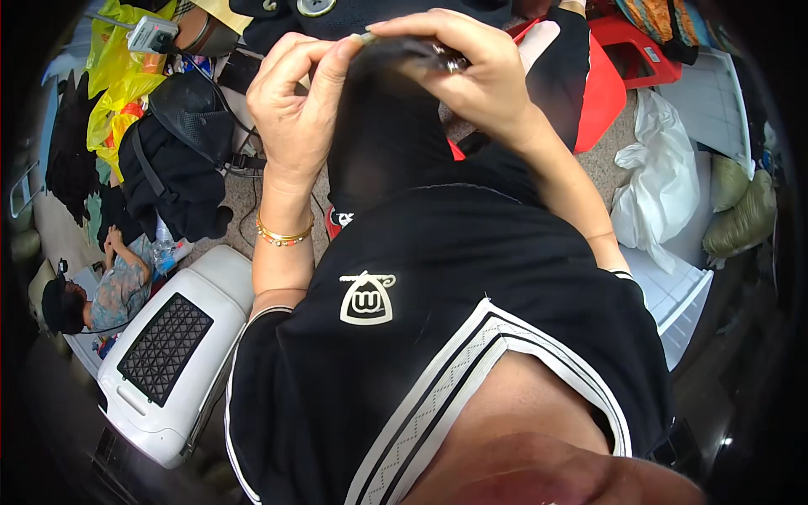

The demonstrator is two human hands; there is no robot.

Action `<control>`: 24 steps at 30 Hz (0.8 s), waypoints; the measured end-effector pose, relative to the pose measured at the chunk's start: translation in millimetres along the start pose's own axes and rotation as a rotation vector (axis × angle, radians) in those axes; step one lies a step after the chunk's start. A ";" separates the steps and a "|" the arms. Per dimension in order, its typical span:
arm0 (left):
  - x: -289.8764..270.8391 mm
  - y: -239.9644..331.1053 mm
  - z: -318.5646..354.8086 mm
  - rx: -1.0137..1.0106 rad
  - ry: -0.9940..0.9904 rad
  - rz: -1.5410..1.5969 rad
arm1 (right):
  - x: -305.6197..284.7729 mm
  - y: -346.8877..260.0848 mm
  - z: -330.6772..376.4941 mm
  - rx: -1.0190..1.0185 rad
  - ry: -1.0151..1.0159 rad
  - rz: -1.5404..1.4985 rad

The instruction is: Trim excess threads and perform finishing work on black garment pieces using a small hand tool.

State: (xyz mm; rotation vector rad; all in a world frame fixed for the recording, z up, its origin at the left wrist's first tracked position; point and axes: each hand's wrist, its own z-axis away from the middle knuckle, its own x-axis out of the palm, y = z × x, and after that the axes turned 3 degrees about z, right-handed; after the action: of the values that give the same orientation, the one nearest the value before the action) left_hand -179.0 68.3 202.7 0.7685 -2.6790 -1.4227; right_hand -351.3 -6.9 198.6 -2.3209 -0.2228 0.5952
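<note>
At the top middle, my left hand is closed, its thumb and finger pinching a small pale greenish piece. My right hand reaches in from the other side, and a fingertip meets that same piece. Under its curled fingers sits a dark object with shiny metal parts, blurred and partly hidden, so its kind does not show. Just beyond my hands lies a dark cloth with a large round button. Beaded bracelets circle my left wrist.
A white power strip with cords, a yellow plastic bag and a black bag lie left. A white chair back and another person are lower left. Right: red stool, white plastic bag.
</note>
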 end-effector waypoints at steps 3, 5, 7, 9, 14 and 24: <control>-1.2 2.0 -3.6 -0.061 0.002 0.036 | 0.6 -0.3 -4.9 0.298 -0.087 -0.251; -1.2 5.9 -5.8 -0.088 0.004 0.034 | -2.7 -5.8 -9.3 0.431 -0.078 -0.425; -0.1 8.9 -5.8 -0.095 -0.001 0.019 | -6.6 -4.5 -5.9 0.439 -0.116 -0.479; -1.7 13.2 -6.6 -0.109 -0.032 -0.026 | -11.0 -5.2 -7.0 0.451 -0.174 -0.545; -1.0 11.1 -3.0 -0.005 -0.141 -0.160 | -9.5 -5.0 7.5 0.404 -0.040 -0.553; 0.3 -2.0 20.5 0.110 -0.017 -0.228 | -25.5 -12.8 28.3 0.048 -0.276 -0.181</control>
State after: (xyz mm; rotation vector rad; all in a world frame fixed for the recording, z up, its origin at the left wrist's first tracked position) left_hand -183.3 83.1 189.1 1.1066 -2.7768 -1.3352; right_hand -387.1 11.4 198.4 -2.1383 -0.5358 0.8180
